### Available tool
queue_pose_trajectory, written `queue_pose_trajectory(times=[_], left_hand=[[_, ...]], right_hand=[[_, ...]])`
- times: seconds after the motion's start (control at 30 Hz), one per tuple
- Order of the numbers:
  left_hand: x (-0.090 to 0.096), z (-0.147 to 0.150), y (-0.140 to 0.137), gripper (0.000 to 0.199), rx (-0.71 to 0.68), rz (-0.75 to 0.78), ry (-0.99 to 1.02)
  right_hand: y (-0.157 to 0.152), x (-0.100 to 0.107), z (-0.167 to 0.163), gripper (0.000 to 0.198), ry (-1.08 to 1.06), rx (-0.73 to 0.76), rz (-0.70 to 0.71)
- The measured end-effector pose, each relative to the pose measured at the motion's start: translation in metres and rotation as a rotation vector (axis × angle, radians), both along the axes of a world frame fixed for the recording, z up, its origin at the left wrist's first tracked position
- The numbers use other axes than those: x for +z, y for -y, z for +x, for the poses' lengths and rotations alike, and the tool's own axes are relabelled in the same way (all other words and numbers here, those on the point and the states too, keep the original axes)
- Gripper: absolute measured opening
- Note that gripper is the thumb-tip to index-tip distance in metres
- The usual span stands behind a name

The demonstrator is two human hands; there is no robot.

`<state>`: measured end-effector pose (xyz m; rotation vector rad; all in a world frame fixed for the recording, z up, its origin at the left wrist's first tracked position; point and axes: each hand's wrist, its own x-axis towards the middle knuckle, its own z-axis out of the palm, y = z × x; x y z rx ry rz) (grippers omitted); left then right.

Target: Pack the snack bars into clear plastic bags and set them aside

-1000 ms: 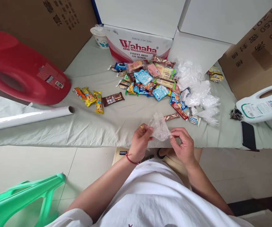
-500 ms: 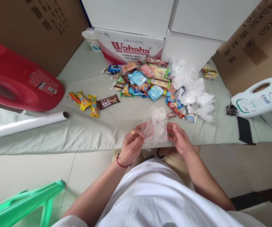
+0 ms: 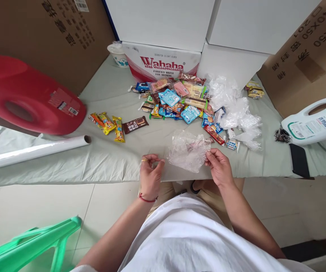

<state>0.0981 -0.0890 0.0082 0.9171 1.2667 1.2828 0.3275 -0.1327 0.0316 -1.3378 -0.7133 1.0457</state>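
My right hand (image 3: 219,166) pinches the right edge of a clear, crumpled plastic bag (image 3: 190,153). The bag is spread thin above the front part of the cloth-covered table, and nothing can be made out inside it. To its left is my left hand (image 3: 151,174), apart from the bag, with fingers loosely curled and a gap between thumb and forefinger. Behind the bag lies a heap of wrapped snacks (image 3: 180,101). More crumpled clear bags (image 3: 235,107) are piled at the heap's right. Several yellow snack packs (image 3: 118,129) and a brown cocoa biscuit pack (image 3: 136,124) lie at the left.
A red jug (image 3: 32,98) and a white roll (image 3: 38,151) are on the left. A Wahaba-style white-red carton (image 3: 163,62) and a paper cup (image 3: 120,56) stand behind. At the right are a white detergent bottle (image 3: 313,121) and a phone (image 3: 299,160). A green stool (image 3: 35,245) is on the floor.
My left hand has let go of the plastic bag and moved left. The bag has spread flatter, with my right hand now pinching its edge. The view has shifted slightly.
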Motion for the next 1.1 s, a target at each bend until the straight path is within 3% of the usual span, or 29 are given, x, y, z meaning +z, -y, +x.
queue_pose_trajectory(times=[0.1, 0.27, 0.37, 0.43, 0.5, 0.57, 0.63, 0.73, 0.93, 1.03, 1.1], left_hand=[[0.002, -0.004, -0.005, 0.029, 0.011, 0.100, -0.114], [0.018, -0.002, -0.044, 0.051, -0.237, 0.282, -0.144], [0.033, 0.009, -0.076, 0.072, -0.500, 0.339, -0.118], [0.044, 0.018, -0.089, 0.080, -0.754, 0.381, -0.130], [0.051, 0.028, -0.094, 0.070, -1.034, 0.372, -0.162], [0.053, 0.035, -0.090, 0.047, -1.199, 0.270, -0.186], [0.049, 0.039, -0.081, 0.045, -1.179, 0.149, -0.175], [0.039, 0.039, -0.068, 0.046, -1.042, 0.066, -0.115], [0.035, 0.035, -0.050, 0.043, -0.855, 0.048, -0.115], [0.039, 0.038, -0.043, 0.041, -0.795, 0.094, -0.158], [0.042, 0.039, -0.039, 0.042, -0.795, 0.120, -0.153]], right_hand=[[0.005, -0.002, 0.003, 0.031, 0.059, 0.029, 0.015], [0.014, 0.001, 0.008, 0.029, 0.093, 0.228, 0.021], [0.021, 0.007, 0.014, 0.030, 0.077, 0.395, 0.006], [0.024, 0.011, 0.018, 0.030, 0.071, 0.460, 0.008], [0.025, 0.013, 0.022, 0.031, 0.078, 0.478, 0.017], [0.024, 0.014, 0.026, 0.031, 0.107, 0.438, 0.015], [0.021, 0.013, 0.030, 0.032, 0.173, 0.359, 0.005], [0.017, 0.012, 0.033, 0.034, 0.272, 0.289, 0.002], [0.013, 0.014, 0.027, 0.030, 0.326, 0.227, 0.053], [0.006, 0.020, 0.016, 0.047, 0.382, 0.170, 0.134], [-0.002, 0.023, 0.008, 0.043, 0.492, 0.188, 0.176]])
